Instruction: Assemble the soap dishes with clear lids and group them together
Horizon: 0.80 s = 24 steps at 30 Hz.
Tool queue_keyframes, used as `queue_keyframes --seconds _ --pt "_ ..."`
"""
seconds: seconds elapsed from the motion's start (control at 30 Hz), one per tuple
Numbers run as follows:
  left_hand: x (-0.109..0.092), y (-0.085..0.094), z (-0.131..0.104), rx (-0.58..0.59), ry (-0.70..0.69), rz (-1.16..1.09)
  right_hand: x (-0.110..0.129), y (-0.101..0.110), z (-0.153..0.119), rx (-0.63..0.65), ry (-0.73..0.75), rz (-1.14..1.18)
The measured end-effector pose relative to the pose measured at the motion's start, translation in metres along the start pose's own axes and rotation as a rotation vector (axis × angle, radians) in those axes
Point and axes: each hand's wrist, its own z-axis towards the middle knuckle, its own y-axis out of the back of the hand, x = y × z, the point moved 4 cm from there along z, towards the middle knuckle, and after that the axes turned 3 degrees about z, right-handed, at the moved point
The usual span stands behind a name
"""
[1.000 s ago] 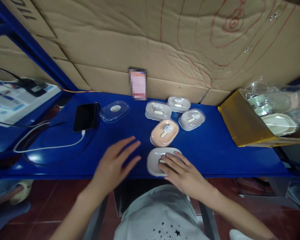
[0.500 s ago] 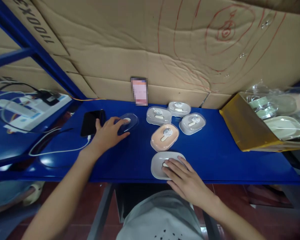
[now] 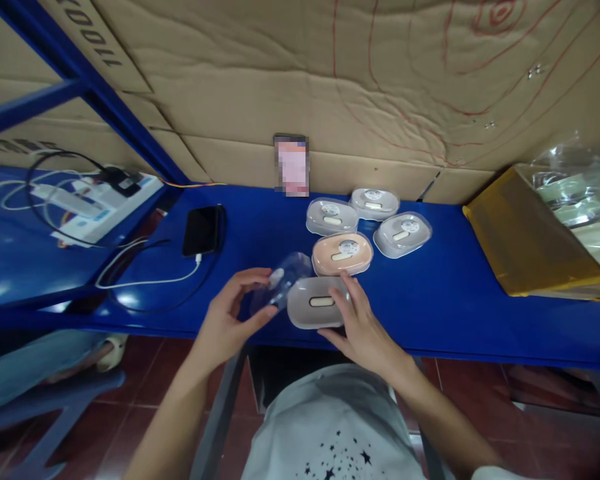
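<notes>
My left hand [image 3: 240, 310] grips a clear plastic lid [image 3: 291, 275] with a round label, tilted just left of a grey oval dish [image 3: 300, 313]. My right hand [image 3: 355, 317] holds that dish by its right end, thumb and fingers around the rim. A cream-coloured oblong piece [image 3: 321, 302] lies in the middle of the dish. Directly behind it sits a peach dish [image 3: 325, 257] under a clear labelled lid. Farther back stand three grey lidded dishes, the left one [image 3: 323, 223], the rear one [image 3: 375, 207] and the right one [image 3: 403, 237].
A black phone [image 3: 201, 230] with a white cable lies on the blue table [image 3: 455, 280] at left. Another phone [image 3: 293, 167] leans on the cardboard wall [image 3: 220, 87]. White power strips [image 3: 105, 207] stand far left, and an open carton [image 3: 530, 233] of wrapped dishes at right.
My left hand has picked up the clear lid from beside the phone and carried it right, towards the grey dish. My right hand has gone from lying over the dish to gripping its right end.
</notes>
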Motion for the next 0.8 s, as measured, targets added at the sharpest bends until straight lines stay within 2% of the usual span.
queue_keyframes --seconds 0.1,0.17,0.3,0.6,0.8 --pt "-0.023 -0.026 -0.008 0.071 -0.159 0.179 -0.005 0.004 -0.007 -0.042 -0.017 0.029" --pt "-0.033 -0.042 -0.010 0.077 -0.288 0.248 -0.009 0.008 -0.013 -0.027 -0.051 0.061" --pt "-0.038 -0.065 -0.009 0.096 -0.448 0.286 -0.016 0.018 -0.022 0.083 -0.139 0.071" --pt "-0.029 -0.083 -0.020 0.211 -0.423 0.365 -0.033 0.036 -0.027 0.112 -0.145 0.055" --pt "-0.036 -0.092 -0.021 0.254 -0.445 0.419 -0.044 0.049 -0.035 0.101 -0.079 -0.095"
